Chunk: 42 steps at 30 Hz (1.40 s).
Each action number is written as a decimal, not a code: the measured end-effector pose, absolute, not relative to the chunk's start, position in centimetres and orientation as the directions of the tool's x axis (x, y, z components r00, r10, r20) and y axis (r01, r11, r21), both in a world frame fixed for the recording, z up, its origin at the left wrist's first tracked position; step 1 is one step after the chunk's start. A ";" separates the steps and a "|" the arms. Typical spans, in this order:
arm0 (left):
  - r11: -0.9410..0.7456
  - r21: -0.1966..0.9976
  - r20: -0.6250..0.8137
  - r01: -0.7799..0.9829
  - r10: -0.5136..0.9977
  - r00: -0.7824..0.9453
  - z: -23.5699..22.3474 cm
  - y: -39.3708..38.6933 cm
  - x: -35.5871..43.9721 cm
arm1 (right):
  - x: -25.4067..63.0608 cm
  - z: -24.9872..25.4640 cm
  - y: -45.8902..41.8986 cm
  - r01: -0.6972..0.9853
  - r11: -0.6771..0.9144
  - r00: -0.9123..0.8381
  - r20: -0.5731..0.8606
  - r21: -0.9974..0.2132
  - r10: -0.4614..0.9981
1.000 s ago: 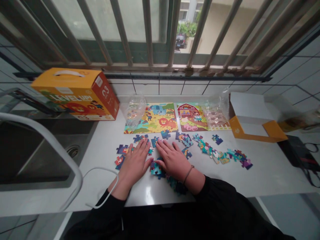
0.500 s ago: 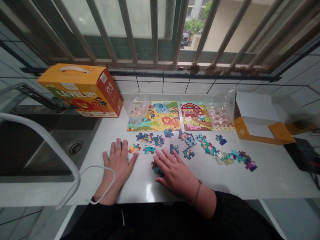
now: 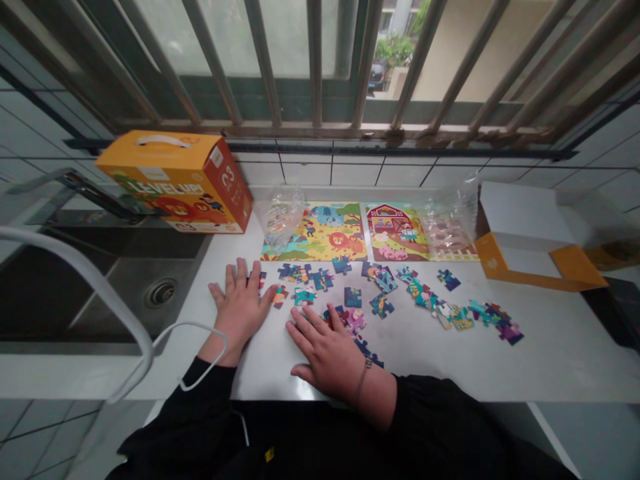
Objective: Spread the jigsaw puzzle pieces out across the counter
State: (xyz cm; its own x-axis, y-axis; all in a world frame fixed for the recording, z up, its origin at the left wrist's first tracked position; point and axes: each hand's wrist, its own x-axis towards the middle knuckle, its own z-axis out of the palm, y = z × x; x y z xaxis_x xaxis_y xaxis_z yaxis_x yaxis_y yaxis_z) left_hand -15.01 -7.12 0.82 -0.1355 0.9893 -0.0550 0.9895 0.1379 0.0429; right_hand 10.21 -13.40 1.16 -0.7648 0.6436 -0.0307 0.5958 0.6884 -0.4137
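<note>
My left hand (image 3: 243,303) lies with fingers spread on the white counter, partly over a dark jigsaw piece (image 3: 263,279). By its thumb is an orange jigsaw piece (image 3: 280,296). My right hand (image 3: 325,350) rests flat with fingers stretched out, a bracelet at its wrist. Pink and dark jigsaw pieces (image 3: 356,321) show from beside and under its fingers, and dark blue pieces (image 3: 369,351) lie by its right edge. Ahead of the hands are a teal piece (image 3: 304,296) and a blue piece (image 3: 353,297). Several joined or overlapping pieces (image 3: 440,307) trail off to the right.
Behind the pieces lie a lion picture board (image 3: 340,230) and a barn picture board (image 3: 393,233), with clear plastic bags (image 3: 283,217) on them. An orange carton (image 3: 185,180) stands beside the sink (image 3: 185,267). An open box (image 3: 525,233) sits right; a white cable (image 3: 200,325) crosses my left wrist.
My right hand has shifted left and towards me, baring pink and dark pieces to its right. My left hand has moved slightly forward over the pieces. The camera view has shifted a little.
</note>
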 end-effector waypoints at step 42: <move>-0.651 0.230 0.158 0.724 0.759 0.632 -0.1 -15.8 -10.6 | 17.1 -0.4 -17.6 0.677 0.694 -0.691 0.111 -0.245 0.714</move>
